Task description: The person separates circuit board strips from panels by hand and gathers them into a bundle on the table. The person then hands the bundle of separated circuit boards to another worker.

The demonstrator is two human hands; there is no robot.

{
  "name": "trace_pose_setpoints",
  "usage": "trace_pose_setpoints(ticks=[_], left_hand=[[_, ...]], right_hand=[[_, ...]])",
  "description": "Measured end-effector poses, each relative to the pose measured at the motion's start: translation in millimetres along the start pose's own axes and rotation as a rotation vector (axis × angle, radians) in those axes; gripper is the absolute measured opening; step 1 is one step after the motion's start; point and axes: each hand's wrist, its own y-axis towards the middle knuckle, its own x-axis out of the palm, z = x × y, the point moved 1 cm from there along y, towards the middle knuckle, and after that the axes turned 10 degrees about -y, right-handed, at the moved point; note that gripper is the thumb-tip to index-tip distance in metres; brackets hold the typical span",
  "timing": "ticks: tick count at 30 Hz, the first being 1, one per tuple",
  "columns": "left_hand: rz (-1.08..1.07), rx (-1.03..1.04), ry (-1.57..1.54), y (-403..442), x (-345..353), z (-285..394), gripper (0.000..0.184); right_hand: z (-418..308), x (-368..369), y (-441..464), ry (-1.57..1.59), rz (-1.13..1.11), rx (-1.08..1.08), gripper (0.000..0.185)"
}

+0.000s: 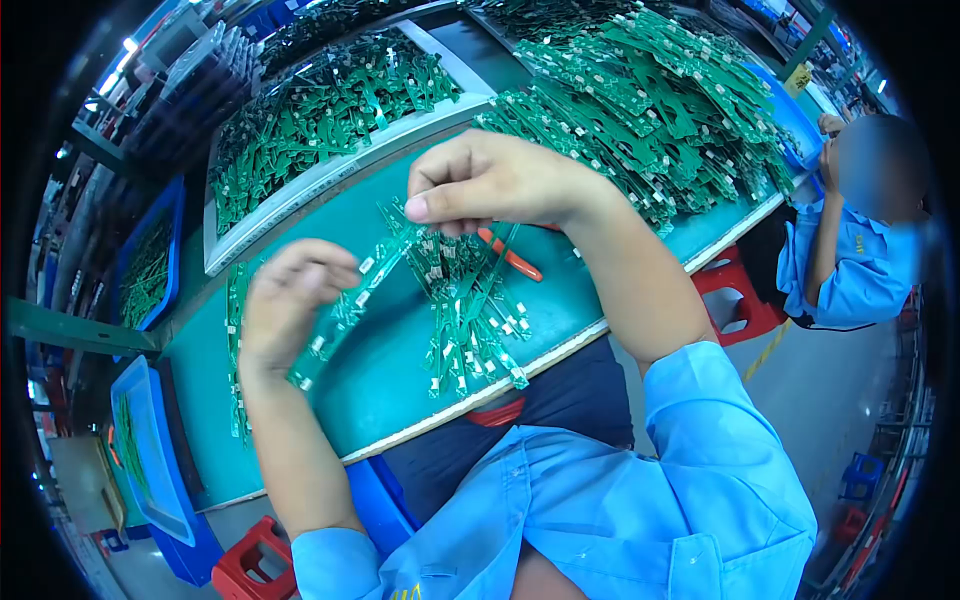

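My right hand [485, 185] is closed in a pinch on the upper end of a narrow green circuit board strip [345, 312] with small white parts. The strip slants down to the left, past my left hand [300, 295]. My left fingers are curled with their tips close to the strip's edge; what they grip, if anything, is hidden. Below my right hand, a loose bundle of similar circuit board strips [468, 325] lies on the green tabletop [385, 400]. A tool with an orange handle [515, 257] lies partly hidden beside the bundle.
Behind my hands stands a white-rimmed tray [330, 172] full of green boards. A large heap of boards [640, 110] covers the back right. More strips [236, 350] lie at the left, near blue bins [155, 450]. A co-worker [850, 240] sits at the right.
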Motion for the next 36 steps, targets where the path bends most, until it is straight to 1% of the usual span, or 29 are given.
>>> trace_pose_setpoints(ticks=[1, 3, 4, 6, 7, 9, 14, 17, 18, 20, 21, 23, 24, 27, 29, 32, 35, 36], left_hand=[[-0.136, -0.259, -0.160, -2, 18, 3, 0.041], [-0.254, -0.274, -0.165, 0, 31, -5, 0.039], [-0.259, -0.227, -0.145, 0, 33, -9, 0.033], [-0.267, -0.130, -0.105, 0, 35, -14, 0.021], [-0.281, -0.179, -0.116, -1, 37, -13, 0.021], [-0.306, -0.278, -0.146, -3, 41, -7, 0.022], [-0.380, -0.067, -0.302, -1, 40, -19, 0.028], [-0.097, -0.276, -0.398, -3, 42, -11, 0.028], [-0.029, -0.291, -0.332, 0, 47, -8, 0.026], [-0.043, -0.271, -0.291, 2, 47, -9, 0.026], [-0.046, -0.273, -0.275, 0, 48, -11, 0.025], [-0.056, -0.261, -0.340, 2, 49, -7, 0.025], [-0.050, -0.245, -0.352, 2, 51, -9, 0.025], [-0.081, -0.205, -0.433, 5, 51, -16, 0.026], [-0.114, -0.170, -0.458, 4, 49, -22, 0.026], [-0.129, -0.179, -0.474, 1, 51, -14, 0.025], [-0.112, -0.158, -0.442, 1, 48, -8, 0.027], [-0.111, -0.140, -0.421, 2, 41, -15, 0.029]], right_hand=[[0, 1, 2, 0.013, 0.016, -0.006, 0.026], [4, 4, 6, 0.044, 0.050, -0.017, 0.027], [4, 4, 6, -0.003, 0.061, -0.028, 0.030], [5, 6, 9, 0.000, 0.100, -0.031, 0.032], [6, 8, 10, 0.002, 0.115, -0.029, 0.033], [10, 16, 14, 0.021, 0.071, 0.005, 0.035], [16, 26, 21, -0.023, 0.008, -0.005, 0.035], [11, 30, 20, 0.058, -0.036, -0.025, 0.036], [11, 32, 20, 0.021, -0.029, -0.016, 0.036], [14, 33, 22, -0.053, -0.020, -0.012, 0.036], [16, 35, 22, -0.019, -0.038, -0.019, 0.036], [17, 33, 21, 0.038, -0.062, -0.029, 0.036], [17, 32, 22, 0.016, -0.078, -0.060, 0.035], [21, 34, 25, 0.141, -0.085, -0.089, 0.035], [20, 38, 25, 0.162, -0.065, -0.112, 0.034], [17, 38, 24, 0.200, -0.067, -0.143, 0.035], [10, 34, 22, 0.218, -0.072, -0.058, 0.033], [15, 29, 22, 0.168, -0.034, 0.001, 0.033]])
